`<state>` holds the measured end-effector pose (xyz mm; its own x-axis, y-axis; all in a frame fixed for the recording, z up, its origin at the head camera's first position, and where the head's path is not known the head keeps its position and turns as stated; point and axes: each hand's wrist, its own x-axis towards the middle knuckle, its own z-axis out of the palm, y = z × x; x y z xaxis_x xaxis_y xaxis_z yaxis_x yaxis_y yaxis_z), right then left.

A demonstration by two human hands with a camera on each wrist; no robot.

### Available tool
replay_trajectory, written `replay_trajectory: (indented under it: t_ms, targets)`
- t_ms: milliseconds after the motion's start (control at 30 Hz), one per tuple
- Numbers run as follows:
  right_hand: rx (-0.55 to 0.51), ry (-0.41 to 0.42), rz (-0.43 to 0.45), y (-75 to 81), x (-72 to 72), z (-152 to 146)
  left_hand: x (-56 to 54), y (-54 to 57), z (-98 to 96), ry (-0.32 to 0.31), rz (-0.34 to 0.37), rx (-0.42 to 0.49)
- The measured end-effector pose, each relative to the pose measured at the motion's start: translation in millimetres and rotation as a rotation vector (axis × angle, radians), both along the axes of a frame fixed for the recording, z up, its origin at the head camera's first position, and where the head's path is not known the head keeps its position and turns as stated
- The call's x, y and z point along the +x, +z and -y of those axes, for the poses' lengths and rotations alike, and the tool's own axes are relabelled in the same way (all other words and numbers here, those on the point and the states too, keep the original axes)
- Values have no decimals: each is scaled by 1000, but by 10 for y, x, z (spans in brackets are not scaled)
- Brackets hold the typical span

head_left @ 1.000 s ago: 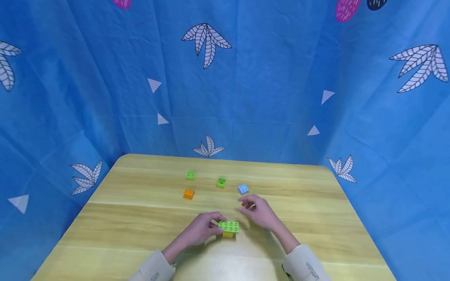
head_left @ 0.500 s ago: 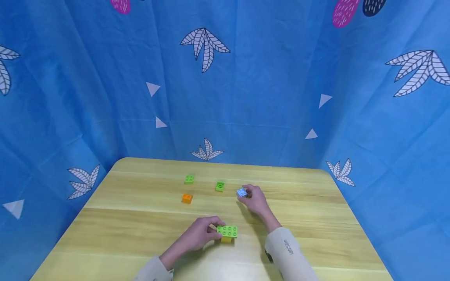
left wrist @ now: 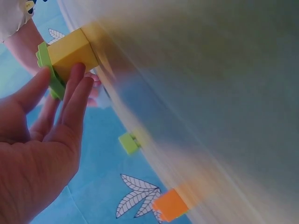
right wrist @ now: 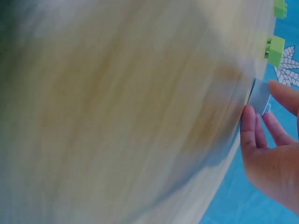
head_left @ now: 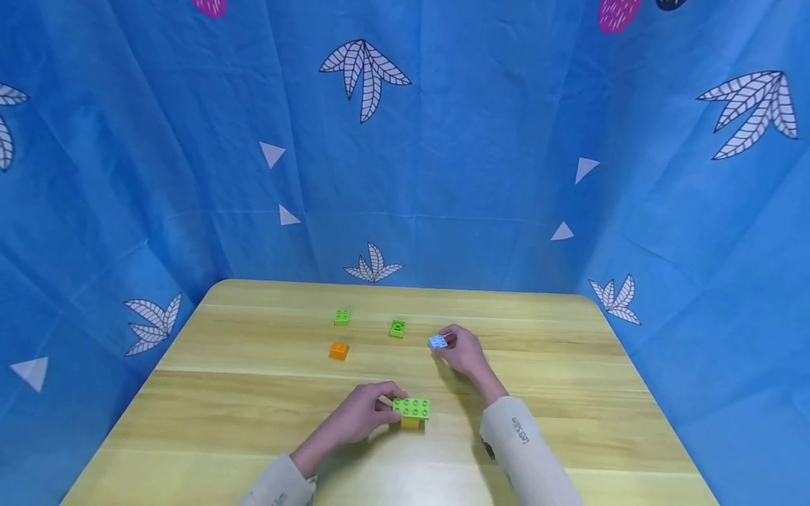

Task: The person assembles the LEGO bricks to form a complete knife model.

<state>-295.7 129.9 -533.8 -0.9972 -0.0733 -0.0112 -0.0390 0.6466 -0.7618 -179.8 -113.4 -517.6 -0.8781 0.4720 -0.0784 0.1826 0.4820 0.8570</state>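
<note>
My left hand (head_left: 368,411) grips the left end of a light green toy building block (head_left: 411,407), a long one with two rows of studs. Under it sits a yellow block (head_left: 410,423), seen large in the left wrist view as a plain yellow block (left wrist: 72,52) with the green one along its studded side. Farther out on the right, my right hand (head_left: 464,350) pinches a small light blue block (head_left: 437,341) between thumb and fingers. In the right wrist view the blue block (right wrist: 259,97) is close against the tabletop, studs facing away from the table.
On the wooden table (head_left: 253,422) lie an orange block (head_left: 339,351), a small green block (head_left: 342,318) standing studs up, and another green block (head_left: 397,328) with its hollow side showing. A blue patterned curtain (head_left: 481,140) surrounds the table's far side and flanks.
My right hand has reached forward to the light blue block and taken it between thumb and fingers. My left hand keeps its grip on the green and yellow blocks.
</note>
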Motion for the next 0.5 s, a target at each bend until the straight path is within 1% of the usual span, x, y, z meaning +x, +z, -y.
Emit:
replay_trajectory:
  t_ms: [167,300,500]
  targets:
    - [-9,21,-6,24,20,-1,8,21,3,0,5,-4]
    - [-31,31,3,65,62,4,13,34,3,2,8,-8]
    - [-58,67,8,148,201,13,12,11,7,-9,-14,-23]
